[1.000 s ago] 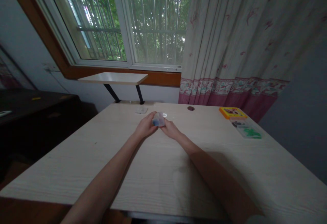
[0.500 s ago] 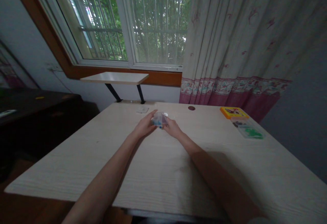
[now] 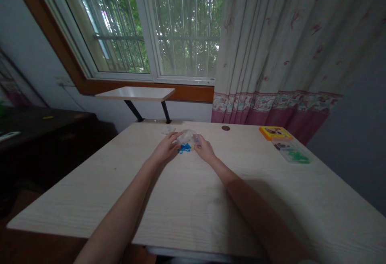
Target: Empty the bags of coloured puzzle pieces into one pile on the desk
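Note:
Both hands meet at the far middle of a pale wooden table [image 3: 187,199]. My left hand [image 3: 165,148] and my right hand [image 3: 204,149] each pinch one side of a small clear plastic bag [image 3: 187,137], which is tipped over. A little heap of blue pieces [image 3: 184,148] lies on the table just under the bag, between the two hands. The fingers of both hands are closed on the bag's edges.
A small white flat thing [image 3: 167,130] lies beyond the left hand. At the far right edge sit a yellow box [image 3: 275,132] and a clear case with green and dark pieces [image 3: 291,152]. A round cable hole [image 3: 225,127], a wall shelf [image 3: 135,93], a window and a curtain lie behind.
The bag has been tipped and blue pieces that were inside it now lie in a heap on the table. Both hands shifted slightly away from me.

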Demonstrator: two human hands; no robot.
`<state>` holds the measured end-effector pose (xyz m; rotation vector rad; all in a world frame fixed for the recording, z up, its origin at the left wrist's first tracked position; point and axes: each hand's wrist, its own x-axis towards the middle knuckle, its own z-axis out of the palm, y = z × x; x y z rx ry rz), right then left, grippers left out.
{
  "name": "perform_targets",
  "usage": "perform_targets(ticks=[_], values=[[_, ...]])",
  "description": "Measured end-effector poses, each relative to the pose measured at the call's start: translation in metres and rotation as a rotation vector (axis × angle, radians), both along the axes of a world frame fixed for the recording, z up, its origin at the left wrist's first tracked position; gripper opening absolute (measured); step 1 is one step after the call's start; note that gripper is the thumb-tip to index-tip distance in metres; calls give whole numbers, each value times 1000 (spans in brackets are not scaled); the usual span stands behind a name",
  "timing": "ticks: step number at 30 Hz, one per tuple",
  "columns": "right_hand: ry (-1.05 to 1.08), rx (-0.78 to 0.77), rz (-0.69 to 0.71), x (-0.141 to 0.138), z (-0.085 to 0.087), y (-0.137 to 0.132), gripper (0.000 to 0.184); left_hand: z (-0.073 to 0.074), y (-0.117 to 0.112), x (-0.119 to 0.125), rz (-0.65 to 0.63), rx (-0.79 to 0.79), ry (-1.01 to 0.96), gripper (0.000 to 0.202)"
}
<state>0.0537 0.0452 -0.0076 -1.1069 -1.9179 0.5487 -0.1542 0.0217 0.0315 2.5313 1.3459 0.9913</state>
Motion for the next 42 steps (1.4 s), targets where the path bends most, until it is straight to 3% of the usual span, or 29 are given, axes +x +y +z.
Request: perform_targets(ticks=[4,9,14,18,23,28,31,35,42], values=[[-25,25,-20,0,3,-4,49,-1,0,1,26,-13,-30,47],[76,114,79,-1,6,-8,49,-4,1,5,46,-99,-177,49],[75,255,63,1,11,-11,35,2,-12,24,-126,-277,-296,70],[28,290,5,1,12,-13,32,9,-20,38,-173,-329,-360,63],[-59,328,-25,1,13,-16,33,8,-9,34,36,-176,-391,46],[-69,331,-58,9,22,-15,31,6,11,-3,279,-161,-792,67],[-89,325,-89,22,32,-12,31,3,17,-32,456,-215,-960,68],[-189,316,-49,56,45,-12,29,-7,21,-59,764,-330,-790,45],[-442,258,-36,143,53,-23,29,-13,23,-77,888,-308,-508,43]])
